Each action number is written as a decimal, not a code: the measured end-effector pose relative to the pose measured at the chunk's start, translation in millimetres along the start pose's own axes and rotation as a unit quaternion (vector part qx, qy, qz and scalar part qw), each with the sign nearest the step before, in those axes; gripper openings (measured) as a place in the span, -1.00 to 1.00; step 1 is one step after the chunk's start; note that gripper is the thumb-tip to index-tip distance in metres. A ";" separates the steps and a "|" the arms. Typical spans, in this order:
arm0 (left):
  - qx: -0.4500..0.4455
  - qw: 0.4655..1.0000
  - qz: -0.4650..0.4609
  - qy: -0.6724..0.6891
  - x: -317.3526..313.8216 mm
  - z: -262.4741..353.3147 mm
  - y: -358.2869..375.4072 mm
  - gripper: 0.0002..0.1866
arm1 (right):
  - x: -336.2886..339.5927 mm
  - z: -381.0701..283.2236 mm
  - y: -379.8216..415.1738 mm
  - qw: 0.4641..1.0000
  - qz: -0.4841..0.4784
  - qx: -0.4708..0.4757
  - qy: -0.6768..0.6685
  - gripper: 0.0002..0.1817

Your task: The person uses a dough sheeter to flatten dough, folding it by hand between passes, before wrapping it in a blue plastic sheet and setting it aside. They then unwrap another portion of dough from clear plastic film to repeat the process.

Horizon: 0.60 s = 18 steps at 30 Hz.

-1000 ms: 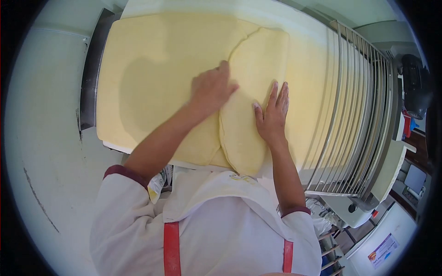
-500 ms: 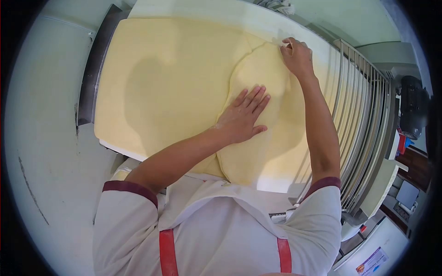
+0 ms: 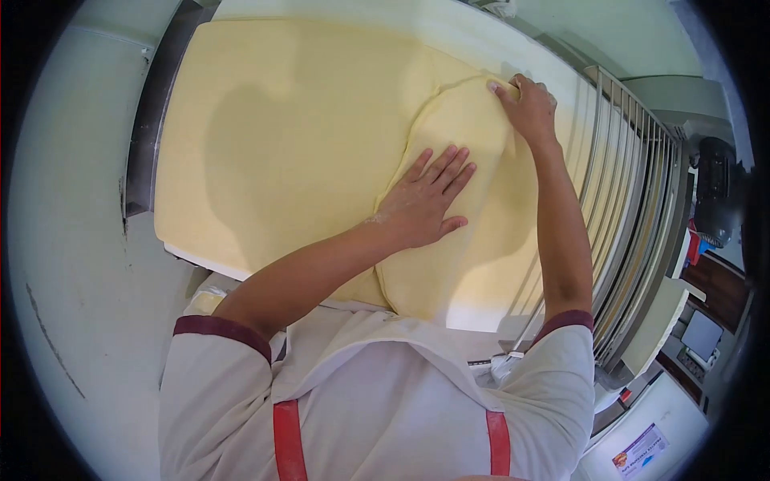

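A wide, pale yellow sheet of dough [image 3: 297, 136] covers most of the white work surface, with one part folded over on its right side. The folded edge runs as a wavy line from the far side toward my body. My left hand [image 3: 425, 196] lies flat on the folded layer, palm down, fingers spread. At the far corner of the fold, my right hand [image 3: 529, 104] has its fingers curled around the dough's edge, with the thumb toward the fold. The undersides of those fingers are partly hidden.
A metal rod guard [image 3: 634, 208] borders the right side of the surface, with a dark machine part [image 3: 714, 188] beyond it. A grey metal edge [image 3: 156, 120] stands at the left end. A pale wall [image 3: 72, 240] is farther left.
My right hand has shifted slightly right and toward me, and its thumb and fingers are farther apart. The fold's far corner looks drawn rightward. My left hand stays nearly in place.
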State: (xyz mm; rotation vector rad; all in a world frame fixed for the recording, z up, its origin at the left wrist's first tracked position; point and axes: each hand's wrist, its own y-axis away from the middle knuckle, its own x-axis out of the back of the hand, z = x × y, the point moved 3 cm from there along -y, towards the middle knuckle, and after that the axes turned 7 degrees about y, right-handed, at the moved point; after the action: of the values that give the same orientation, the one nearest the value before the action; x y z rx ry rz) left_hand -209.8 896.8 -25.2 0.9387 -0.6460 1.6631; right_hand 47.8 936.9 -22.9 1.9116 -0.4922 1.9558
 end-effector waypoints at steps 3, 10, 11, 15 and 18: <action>0.000 1.000 0.007 -0.003 -1.2 -0.5 0.1 -0.18 | 3.3 -14.8 1.2 0.996 0.088 0.018 0.007 -0.44; 0.013 0.985 0.059 0.159 7.5 -11.9 5.5 -0.27 | -6.0 -31.7 -6.9 0.996 0.087 0.009 -0.029 -0.53; 0.049 0.986 0.093 0.130 16.1 -19.9 7.6 -0.30 | -3.7 -33.2 -5.0 0.996 0.080 0.009 -0.024 -0.54; 0.117 0.985 0.123 0.010 29.5 -43.8 4.8 -0.36 | -8.1 -30.9 -4.3 0.997 0.064 0.020 -0.031 -0.55; 0.107 0.989 0.101 -0.031 25.6 -48.7 1.8 -0.39 | 0.2 -23.6 -3.1 0.997 0.075 0.023 0.004 -0.55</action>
State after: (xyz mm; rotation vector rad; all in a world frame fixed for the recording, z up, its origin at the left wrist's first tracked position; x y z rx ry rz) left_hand -227.3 948.8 -30.1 1.1121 -0.6302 1.9172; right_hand 28.7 951.1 -23.3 1.9452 -0.6097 2.0832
